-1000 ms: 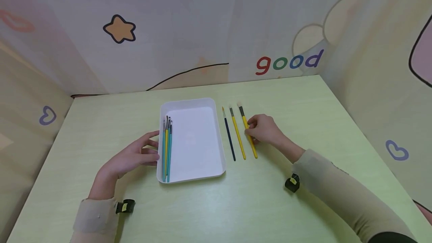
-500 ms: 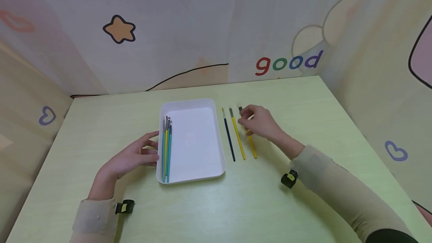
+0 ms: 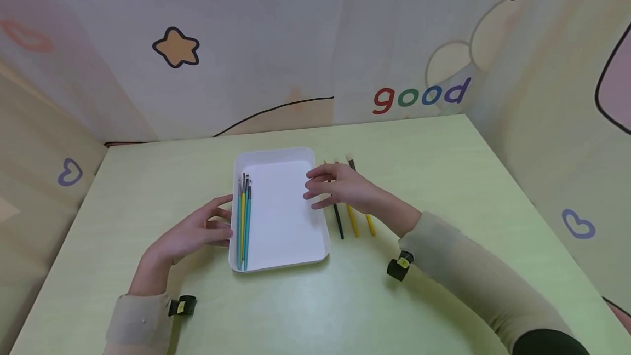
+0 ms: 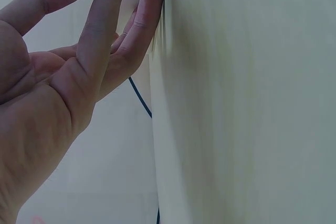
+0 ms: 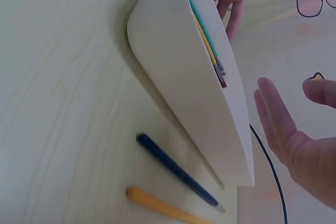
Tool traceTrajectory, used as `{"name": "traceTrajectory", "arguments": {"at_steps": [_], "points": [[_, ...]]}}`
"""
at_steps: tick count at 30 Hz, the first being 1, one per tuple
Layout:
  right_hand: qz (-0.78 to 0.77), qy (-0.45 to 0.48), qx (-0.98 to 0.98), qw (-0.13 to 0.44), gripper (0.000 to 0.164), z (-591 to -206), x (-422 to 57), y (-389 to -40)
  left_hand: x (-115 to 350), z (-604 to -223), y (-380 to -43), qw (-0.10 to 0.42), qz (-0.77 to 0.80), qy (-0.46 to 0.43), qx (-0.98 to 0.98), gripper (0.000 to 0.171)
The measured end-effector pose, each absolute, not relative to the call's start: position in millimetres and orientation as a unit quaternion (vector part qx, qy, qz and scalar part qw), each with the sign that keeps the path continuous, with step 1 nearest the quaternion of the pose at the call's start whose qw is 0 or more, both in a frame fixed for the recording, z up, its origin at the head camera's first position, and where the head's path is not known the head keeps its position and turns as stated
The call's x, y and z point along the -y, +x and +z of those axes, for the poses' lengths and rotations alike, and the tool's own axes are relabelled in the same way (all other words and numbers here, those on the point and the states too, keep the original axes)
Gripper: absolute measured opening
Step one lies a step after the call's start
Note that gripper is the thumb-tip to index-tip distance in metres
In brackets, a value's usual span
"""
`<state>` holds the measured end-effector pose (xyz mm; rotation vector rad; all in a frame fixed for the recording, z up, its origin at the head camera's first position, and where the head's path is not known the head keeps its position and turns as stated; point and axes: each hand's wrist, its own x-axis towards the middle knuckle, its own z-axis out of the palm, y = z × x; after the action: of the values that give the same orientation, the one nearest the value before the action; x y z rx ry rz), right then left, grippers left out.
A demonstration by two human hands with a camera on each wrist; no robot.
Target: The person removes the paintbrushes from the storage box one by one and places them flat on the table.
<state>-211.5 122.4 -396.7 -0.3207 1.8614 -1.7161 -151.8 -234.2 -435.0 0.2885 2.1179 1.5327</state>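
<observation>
A shallow white tray (image 3: 286, 229) lies on the table, with several teal and yellow paintbrushes (image 3: 244, 223) side by side along its left wall. My left hand (image 3: 189, 232) touches that wall from outside, fingertips against it; the left wrist view shows the fingers (image 4: 100, 24) fairly straight. Over the tray's right rim hovers my right hand (image 3: 347, 188), fingers spread and holding nothing. Beneath and behind it lie a dark blue paintbrush (image 3: 338, 222) and two yellow paintbrushes (image 3: 353, 222), partly hidden by the hand. The right wrist view shows the blue brush (image 5: 176, 166) beside the tray wall (image 5: 173, 61).
The pale wooden table (image 3: 276, 316) ends at a printed cloth backdrop (image 3: 276, 32) behind, with more cloth at both sides. Black wrist devices (image 3: 182, 305) are worn on both sleeves.
My right hand has left the rightmost yellow paintbrush and moved left over the tray's right rim, its fingers spreading. The brush stays on the table. My left hand remains at the tray.
</observation>
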Motion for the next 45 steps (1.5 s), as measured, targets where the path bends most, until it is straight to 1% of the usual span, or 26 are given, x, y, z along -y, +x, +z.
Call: {"name": "traceTrajectory", "arguments": {"at_steps": [5, 12, 18, 26, 37, 45], "points": [[-0.636, -0.140, -0.683, 0.330, 0.053, -402, -103, -209, 236, -436, -150, 0.253, 0.562, 0.104, -0.780, 0.077], [-0.632, -0.131, -0.677, 0.355, 0.055, -407, -76, -207, 236, -433, -150, 0.250, 0.564, 0.108, -0.779, 0.078], [-0.624, -0.115, -0.680, 0.366, 0.054, -414, -57, -205, 234, -433, -152, 0.250, 0.562, 0.106, -0.782, 0.078], [-0.628, -0.120, -0.668, 0.381, 0.053, -424, -40, -200, 234, -434, -152, 0.251, 0.559, 0.108, -0.783, 0.076], [-0.668, -0.077, -0.622, 0.401, 0.050, -429, -26, -199, 237, -435, -153, 0.250, 0.559, 0.107, -0.784, 0.076], [-0.694, -0.069, -0.585, 0.413, 0.043, -436, -15, -201, 238, -435, -153, 0.252, 0.566, 0.117, -0.776, 0.075]]}}
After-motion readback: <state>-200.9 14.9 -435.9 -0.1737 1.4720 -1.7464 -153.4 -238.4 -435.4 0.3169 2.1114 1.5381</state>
